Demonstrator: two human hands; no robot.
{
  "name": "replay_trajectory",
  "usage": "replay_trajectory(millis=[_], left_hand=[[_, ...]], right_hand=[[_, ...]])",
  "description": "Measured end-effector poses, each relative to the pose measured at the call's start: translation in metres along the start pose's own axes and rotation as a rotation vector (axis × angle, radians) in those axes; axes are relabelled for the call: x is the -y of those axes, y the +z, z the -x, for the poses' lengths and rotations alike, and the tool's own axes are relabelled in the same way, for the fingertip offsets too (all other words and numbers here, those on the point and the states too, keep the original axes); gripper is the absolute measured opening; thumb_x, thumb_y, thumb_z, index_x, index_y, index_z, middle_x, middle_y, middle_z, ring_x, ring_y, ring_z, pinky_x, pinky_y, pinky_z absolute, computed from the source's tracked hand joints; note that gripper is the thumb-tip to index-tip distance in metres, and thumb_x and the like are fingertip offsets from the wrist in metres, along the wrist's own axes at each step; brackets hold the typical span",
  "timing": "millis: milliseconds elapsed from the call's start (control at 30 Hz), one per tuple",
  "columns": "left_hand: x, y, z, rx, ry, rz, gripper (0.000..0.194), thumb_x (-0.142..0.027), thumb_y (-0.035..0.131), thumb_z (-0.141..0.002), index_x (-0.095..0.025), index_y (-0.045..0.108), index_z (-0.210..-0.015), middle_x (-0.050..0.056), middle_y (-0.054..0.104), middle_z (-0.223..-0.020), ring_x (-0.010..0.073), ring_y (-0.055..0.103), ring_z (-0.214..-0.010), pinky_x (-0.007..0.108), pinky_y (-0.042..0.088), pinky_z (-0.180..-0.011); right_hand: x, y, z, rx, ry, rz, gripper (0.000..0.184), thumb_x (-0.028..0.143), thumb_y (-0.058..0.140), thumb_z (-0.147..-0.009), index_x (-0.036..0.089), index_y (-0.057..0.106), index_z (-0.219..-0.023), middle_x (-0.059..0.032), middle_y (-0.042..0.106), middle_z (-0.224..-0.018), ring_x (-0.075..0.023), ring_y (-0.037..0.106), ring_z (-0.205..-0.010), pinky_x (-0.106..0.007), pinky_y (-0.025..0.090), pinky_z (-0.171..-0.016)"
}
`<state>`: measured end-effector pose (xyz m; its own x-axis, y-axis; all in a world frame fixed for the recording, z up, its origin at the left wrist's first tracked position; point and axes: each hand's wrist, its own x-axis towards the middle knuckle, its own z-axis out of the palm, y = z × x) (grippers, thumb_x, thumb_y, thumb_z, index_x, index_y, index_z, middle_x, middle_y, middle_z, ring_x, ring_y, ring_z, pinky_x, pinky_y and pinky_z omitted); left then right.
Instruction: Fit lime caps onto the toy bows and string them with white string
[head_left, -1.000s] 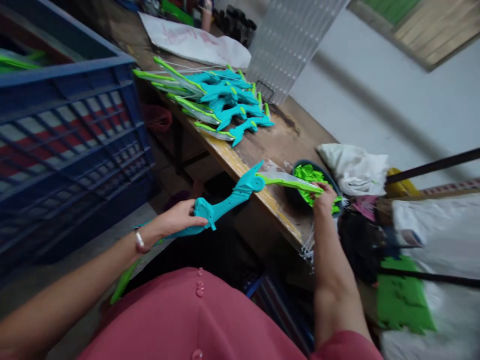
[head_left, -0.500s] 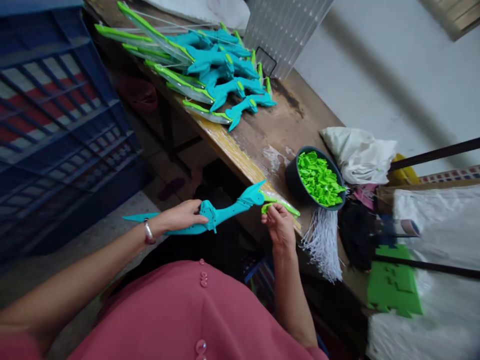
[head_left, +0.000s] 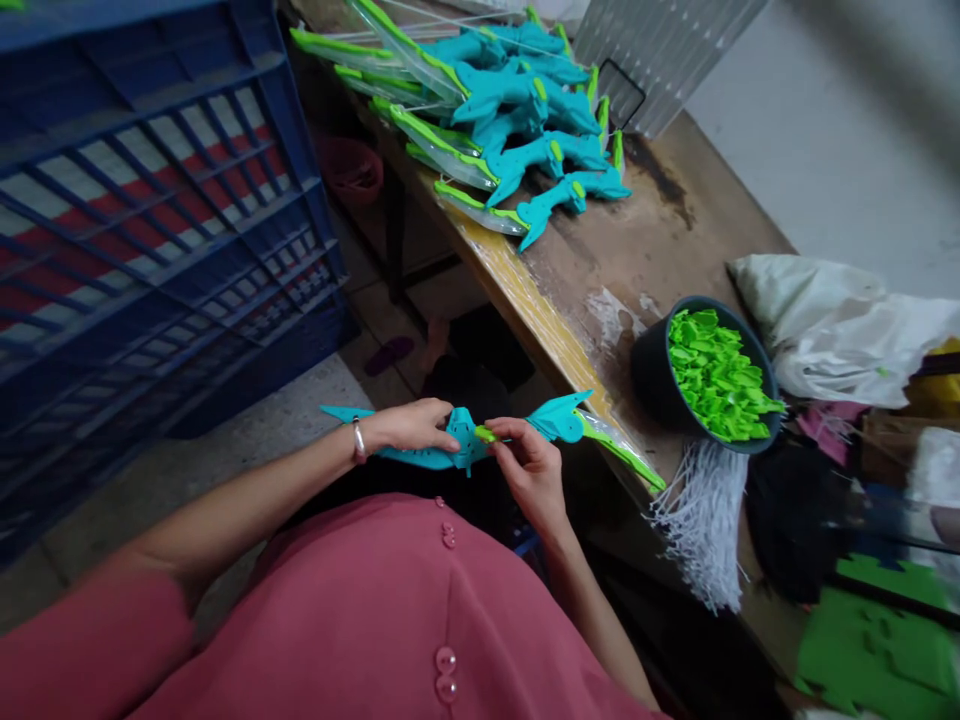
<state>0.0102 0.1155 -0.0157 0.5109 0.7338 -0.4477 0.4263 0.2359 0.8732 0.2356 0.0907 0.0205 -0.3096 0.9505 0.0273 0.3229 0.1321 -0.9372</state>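
Observation:
My left hand point(head_left: 416, 428) is wrapped round the middle of a turquoise toy bow point(head_left: 559, 415), which lies level across my lap. A clear and lime-green limb point(head_left: 622, 450) sticks out from the bow's right end. Between the thumb and fingers of my right hand point(head_left: 529, 465) is a small lime-green plastic piece point(head_left: 486, 434), right at the bow's central part. Whether the piece touches the bow I cannot tell. Part of the bow's right half is hidden behind my right fingers.
A dark bucket point(head_left: 651, 365) of lime-green pieces stands on the wooden table point(head_left: 577, 255), beside hanging white strings point(head_left: 705, 530). Several turquoise bows point(head_left: 551, 205) are piled at the table's far end. A blue crate point(head_left: 172, 260) stands at left, a white bag point(head_left: 825, 310) at right.
My right hand has moved left with the lime-green piece, from the bow's right end to its central part. My left hand still holds the bow. The view has shifted.

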Motion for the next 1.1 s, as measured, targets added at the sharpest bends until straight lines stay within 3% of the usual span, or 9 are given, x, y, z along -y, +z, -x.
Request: replay_trajectory(millis=[133, 233, 333, 433, 533, 667, 933, 1100], left_hand=[[-0.001, 0.000, 0.001, -0.027, -0.009, -0.037, 0.029, -0.041, 0.072, -0.070, -0.019, 0.058, -0.079, -0.002, 0.056, -0.072, 0.0147, 0.049, -0.065, 0.025, 0.031, -0.055], [-0.002, 0.001, 0.001, -0.042, -0.011, -0.070, 0.029, -0.042, 0.072, -0.070, -0.019, 0.057, -0.077, -0.002, 0.055, -0.072, 0.0150, 0.048, -0.065, 0.026, 0.030, -0.055], [-0.002, 0.000, 0.001, -0.017, 0.003, -0.103, 0.029, -0.042, 0.070, -0.072, -0.019, 0.055, -0.079, -0.002, 0.055, -0.073, 0.0149, 0.048, -0.066, 0.026, 0.030, -0.055], [-0.002, -0.003, 0.002, 0.020, 0.021, -0.117, 0.025, -0.036, 0.070, -0.070, -0.018, 0.055, -0.081, -0.003, 0.054, -0.073, 0.0143, 0.048, -0.066, 0.025, 0.031, -0.055], [-0.002, -0.007, 0.004, 0.052, 0.045, -0.118, 0.021, -0.030, 0.070, -0.068, -0.018, 0.057, -0.080, -0.003, 0.054, -0.072, 0.0139, 0.049, -0.066, 0.024, 0.032, -0.056], [-0.002, -0.010, 0.003, 0.083, 0.072, -0.118, 0.016, -0.027, 0.070, -0.068, -0.018, 0.058, -0.076, -0.004, 0.056, -0.069, 0.0135, 0.050, -0.065, 0.024, 0.032, -0.057], [0.005, -0.007, 0.000, 0.074, 0.072, -0.130, 0.015, -0.027, 0.072, -0.068, -0.017, 0.061, -0.071, -0.004, 0.057, -0.063, 0.0134, 0.050, -0.062, 0.025, 0.032, -0.057], [0.005, -0.009, 0.000, 0.065, 0.097, -0.140, 0.015, -0.025, 0.074, -0.067, -0.017, 0.062, -0.072, -0.003, 0.057, -0.065, 0.0136, 0.051, -0.063, 0.025, 0.032, -0.056]], right_hand=[[0.003, 0.004, 0.000, 0.119, -0.133, 0.075, 0.022, 0.017, 0.050, -0.097, 0.025, 0.069, -0.105, -0.0071, 0.070, -0.110, -0.0196, 0.070, -0.096, -0.034, 0.062, -0.077], [0.005, 0.009, 0.000, 0.171, -0.201, 0.161, 0.017, 0.018, 0.057, -0.095, 0.024, 0.068, -0.107, -0.0081, 0.069, -0.111, -0.0209, 0.069, -0.102, -0.036, 0.061, -0.085], [0.003, 0.011, 0.001, 0.135, -0.244, 0.211, 0.014, 0.017, 0.059, -0.095, 0.024, 0.069, -0.102, -0.0078, 0.068, -0.110, -0.0202, 0.068, -0.103, -0.036, 0.059, -0.088], [0.001, 0.007, -0.001, 0.121, -0.178, 0.166, 0.015, 0.017, 0.062, -0.093, 0.024, 0.069, -0.103, -0.0076, 0.066, -0.111, -0.0198, 0.067, -0.102, -0.032, 0.060, -0.081], [0.003, -0.001, -0.009, 0.255, -0.075, 0.134, 0.016, 0.019, 0.065, -0.091, 0.025, 0.069, -0.106, -0.0042, 0.070, -0.101, -0.0182, 0.069, -0.090, -0.030, 0.060, -0.076], [0.007, -0.001, -0.021, 0.401, -0.119, 0.237, 0.016, 0.018, 0.062, -0.093, 0.026, 0.072, -0.103, -0.0019, 0.075, -0.097, -0.0180, 0.071, -0.086, -0.032, 0.059, -0.082], [0.001, 0.016, -0.024, 0.381, -0.262, 0.394, 0.021, 0.017, 0.059, -0.095, 0.027, 0.070, -0.109, -0.0040, 0.073, -0.100, -0.0214, 0.069, -0.094, -0.036, 0.058, -0.084], [0.000, 0.019, -0.022, 0.384, -0.302, 0.432, 0.012, 0.017, 0.059, -0.097, 0.023, 0.067, -0.103, -0.0087, 0.066, -0.119, -0.0217, 0.066, -0.105, -0.036, 0.058, -0.087]])
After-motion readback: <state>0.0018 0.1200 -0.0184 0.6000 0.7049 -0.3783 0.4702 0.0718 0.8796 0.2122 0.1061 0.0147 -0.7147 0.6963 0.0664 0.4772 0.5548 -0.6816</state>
